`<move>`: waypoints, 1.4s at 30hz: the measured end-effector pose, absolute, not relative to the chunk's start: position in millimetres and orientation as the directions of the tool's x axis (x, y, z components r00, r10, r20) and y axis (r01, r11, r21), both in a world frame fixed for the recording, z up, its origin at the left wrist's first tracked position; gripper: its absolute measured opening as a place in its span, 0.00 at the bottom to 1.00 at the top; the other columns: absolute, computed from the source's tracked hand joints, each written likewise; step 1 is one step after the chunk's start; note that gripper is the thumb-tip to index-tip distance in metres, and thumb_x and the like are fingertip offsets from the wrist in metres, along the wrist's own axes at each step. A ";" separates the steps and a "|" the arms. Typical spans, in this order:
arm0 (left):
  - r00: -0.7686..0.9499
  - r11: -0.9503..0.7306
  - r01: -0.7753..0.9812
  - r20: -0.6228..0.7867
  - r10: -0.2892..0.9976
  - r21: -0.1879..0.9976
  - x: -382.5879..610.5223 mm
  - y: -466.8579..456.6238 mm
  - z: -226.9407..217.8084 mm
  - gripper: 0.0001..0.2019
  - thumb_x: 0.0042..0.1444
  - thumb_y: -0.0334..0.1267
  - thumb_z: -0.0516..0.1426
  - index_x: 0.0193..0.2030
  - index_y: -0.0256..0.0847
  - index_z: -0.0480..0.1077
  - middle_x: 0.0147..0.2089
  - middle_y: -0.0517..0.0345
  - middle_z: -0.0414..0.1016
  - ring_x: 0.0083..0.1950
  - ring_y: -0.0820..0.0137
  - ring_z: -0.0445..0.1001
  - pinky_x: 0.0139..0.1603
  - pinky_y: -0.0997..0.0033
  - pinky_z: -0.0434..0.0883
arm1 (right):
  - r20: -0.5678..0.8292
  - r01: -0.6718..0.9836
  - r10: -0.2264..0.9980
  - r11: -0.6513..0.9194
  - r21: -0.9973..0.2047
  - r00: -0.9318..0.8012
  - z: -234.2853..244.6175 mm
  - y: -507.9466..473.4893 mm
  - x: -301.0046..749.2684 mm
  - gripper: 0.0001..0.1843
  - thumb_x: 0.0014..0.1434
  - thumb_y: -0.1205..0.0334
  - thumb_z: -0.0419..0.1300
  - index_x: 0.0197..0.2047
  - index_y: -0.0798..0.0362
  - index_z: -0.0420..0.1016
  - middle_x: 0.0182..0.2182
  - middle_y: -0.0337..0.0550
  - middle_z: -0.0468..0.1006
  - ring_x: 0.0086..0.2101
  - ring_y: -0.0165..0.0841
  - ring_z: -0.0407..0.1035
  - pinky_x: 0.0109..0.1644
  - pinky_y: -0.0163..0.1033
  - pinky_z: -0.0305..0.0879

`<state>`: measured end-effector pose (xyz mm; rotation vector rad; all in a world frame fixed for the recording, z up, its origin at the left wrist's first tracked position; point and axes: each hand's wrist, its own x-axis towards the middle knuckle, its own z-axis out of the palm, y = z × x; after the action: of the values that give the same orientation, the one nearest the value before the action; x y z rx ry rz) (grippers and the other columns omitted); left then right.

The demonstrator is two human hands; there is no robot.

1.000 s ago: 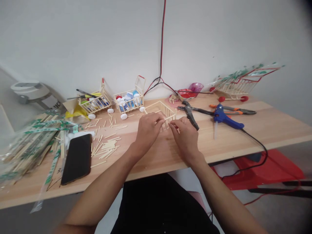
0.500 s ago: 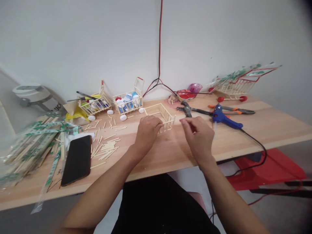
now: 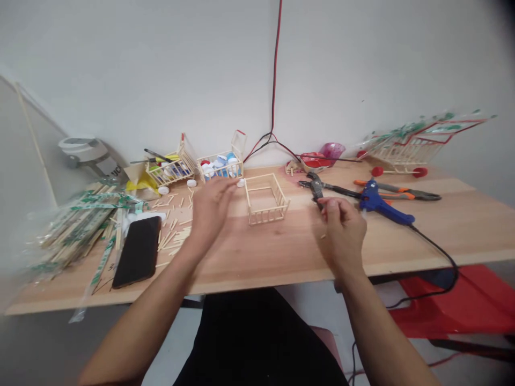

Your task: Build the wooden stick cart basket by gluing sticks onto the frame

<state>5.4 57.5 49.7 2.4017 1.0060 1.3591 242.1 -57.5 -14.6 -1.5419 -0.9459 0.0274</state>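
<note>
1. Two risks stand out. The right grip [image 3: 341, 228] sits just beside the nozzle of a blue hot-glue gun [image 3: 386, 212], so a careless sideways move could bring the fingers onto it, and that could burn if the gun is hot.
2. Pressing too hard on the unfinished matchstick frame [image 3: 265, 219] could spring its thin joints apart.
3. The left grip [image 3: 211, 210] is open and holds nothing, its fingers extended near a white bottle-cap wheel [image 3: 240, 183].
4. The right grip is pinched closed just below black pliers [image 3: 316, 186], thumb against fingers; whether it has a small stick, I cannot tell.
5. The frame stands free on the tabletop [image 3: 261, 252], between both grips and touching neither.
</note>
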 end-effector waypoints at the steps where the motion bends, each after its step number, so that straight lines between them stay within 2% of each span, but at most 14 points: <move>1: 0.289 -0.696 0.494 0.657 0.696 0.521 -7.9 62.8 54.8 0.11 0.61 0.34 0.55 0.45 0.39 0.77 0.46 0.53 0.81 0.48 0.66 0.77 0.49 0.66 0.73 | 0.466 0.483 0.561 0.131 -0.866 0.684 -14.9 -58.1 244.2 0.18 0.67 0.52 0.50 0.40 0.54 0.78 0.28 0.38 0.72 0.30 0.28 0.65 0.37 0.35 0.60; 4: 0.252 -0.554 0.622 0.528 0.811 0.554 -50.1 78.8 63.0 0.11 0.56 0.36 0.57 0.43 0.38 0.78 0.45 0.51 0.81 0.44 0.64 0.78 0.44 0.67 0.74 | 0.372 0.287 0.552 0.237 -0.928 0.747 -15.8 -58.9 248.2 0.19 0.67 0.49 0.50 0.40 0.54 0.76 0.27 0.37 0.70 0.28 0.27 0.63 0.35 0.35 0.59; 7: 0.383 -0.501 0.741 0.333 0.862 0.446 -81.0 83.9 59.6 0.10 0.53 0.36 0.58 0.40 0.39 0.78 0.43 0.51 0.82 0.42 0.63 0.78 0.45 0.66 0.72 | 0.300 0.133 0.569 0.317 -0.939 0.766 -14.2 -60.1 246.4 0.18 0.66 0.49 0.53 0.38 0.55 0.75 0.24 0.36 0.68 0.26 0.26 0.61 0.33 0.34 0.57; 10: 0.454 -0.489 0.791 0.183 0.872 0.368 -93.5 76.9 52.0 0.09 0.52 0.36 0.57 0.37 0.40 0.78 0.38 0.53 0.82 0.39 0.64 0.78 0.40 0.68 0.71 | 0.300 0.138 0.612 0.297 -0.945 0.732 -10.0 -63.6 241.6 0.18 0.66 0.49 0.53 0.35 0.54 0.74 0.21 0.35 0.66 0.22 0.26 0.59 0.28 0.34 0.54; 12: 0.457 -0.476 0.813 0.139 0.879 0.335 -95.5 71.5 49.9 0.09 0.52 0.36 0.57 0.37 0.40 0.78 0.37 0.54 0.81 0.39 0.64 0.78 0.39 0.70 0.70 | 0.313 0.187 0.639 0.259 -0.948 0.702 -7.7 -66.5 239.0 0.19 0.66 0.48 0.52 0.34 0.54 0.74 0.20 0.35 0.65 0.21 0.26 0.58 0.26 0.35 0.52; 19: 0.409 -0.458 0.852 0.222 0.885 0.253 -91.3 83.8 60.4 0.11 0.52 0.29 0.56 0.38 0.37 0.79 0.40 0.51 0.82 0.41 0.64 0.77 0.42 0.70 0.69 | 0.362 0.291 0.662 0.222 -0.931 0.656 -6.0 -71.3 236.9 0.20 0.67 0.49 0.50 0.33 0.53 0.74 0.20 0.35 0.65 0.22 0.26 0.57 0.28 0.36 0.53; 25: 0.435 -0.450 0.884 0.127 0.891 0.131 -70.8 96.4 44.1 0.12 0.51 0.27 0.55 0.37 0.38 0.80 0.38 0.51 0.82 0.40 0.64 0.76 0.41 0.70 0.67 | 0.338 0.287 0.679 0.192 -0.939 0.651 -6.2 -71.4 237.2 0.20 0.66 0.49 0.51 0.33 0.53 0.75 0.20 0.36 0.65 0.21 0.27 0.57 0.27 0.37 0.53; 31: 0.442 -0.448 0.893 0.112 0.890 0.041 -64.1 97.0 28.2 0.10 0.51 0.28 0.54 0.34 0.38 0.77 0.39 0.48 0.79 0.41 0.63 0.73 0.40 0.69 0.64 | 0.324 0.296 0.699 0.166 -0.941 0.637 -8.9 -69.7 237.5 0.20 0.66 0.48 0.51 0.34 0.53 0.75 0.20 0.35 0.65 0.22 0.26 0.58 0.29 0.36 0.54; 37: 0.483 -0.482 0.876 0.083 0.872 -0.029 -63.7 99.2 22.2 0.09 0.56 0.29 0.51 0.36 0.37 0.74 0.41 0.47 0.76 0.44 0.62 0.71 0.45 0.67 0.64 | 0.321 0.295 0.719 0.168 -0.941 0.617 -11.7 -67.9 239.5 0.20 0.66 0.48 0.51 0.34 0.53 0.75 0.20 0.34 0.65 0.21 0.26 0.57 0.27 0.35 0.54; 42: 0.498 -0.493 0.867 0.074 0.864 -0.072 -59.7 98.0 19.7 0.11 0.58 0.25 0.49 0.39 0.33 0.72 0.44 0.40 0.74 0.47 0.59 0.70 0.49 0.63 0.63 | 0.300 0.286 0.734 0.150 -0.946 0.609 -15.1 -67.5 241.4 0.20 0.66 0.47 0.52 0.35 0.53 0.76 0.20 0.34 0.66 0.22 0.25 0.58 0.27 0.34 0.55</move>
<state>-59.7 98.0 19.7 2.8036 1.6253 0.0448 241.4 -67.5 -15.1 -1.4323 -0.9264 0.3990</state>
